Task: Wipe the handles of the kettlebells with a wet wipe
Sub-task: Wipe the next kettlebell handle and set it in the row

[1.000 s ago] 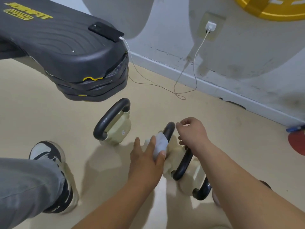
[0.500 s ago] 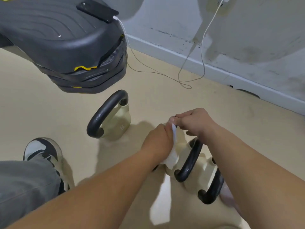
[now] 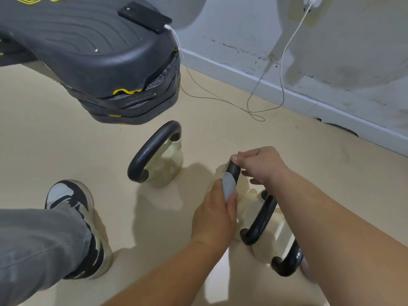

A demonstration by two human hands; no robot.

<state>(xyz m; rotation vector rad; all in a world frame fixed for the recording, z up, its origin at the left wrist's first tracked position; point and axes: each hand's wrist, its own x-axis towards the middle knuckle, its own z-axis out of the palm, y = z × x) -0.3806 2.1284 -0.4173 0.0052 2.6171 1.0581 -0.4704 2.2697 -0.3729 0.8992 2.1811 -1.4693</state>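
Note:
Several cream kettlebells with black handles stand on the beige floor. One kettlebell stands apart at the left. My left hand grips a pale wet wipe wrapped round the black handle of the middle kettlebell. My right hand pinches the top of that same handle, just above the wipe. Two more black handles, one near my right forearm and another closer to me, stick out beneath that arm; their bodies are mostly hidden.
A stack of black aerobic steps overhangs the floor at upper left, with a phone on top and a white charging cable trailing to the wall. My shoe and grey trouser leg are at left. The wall skirting runs along the back.
My left hand has slid down the handle with the wipe wrapped round it, so the handle's top shows again. My right hand stays at the top. The view shifted slightly.

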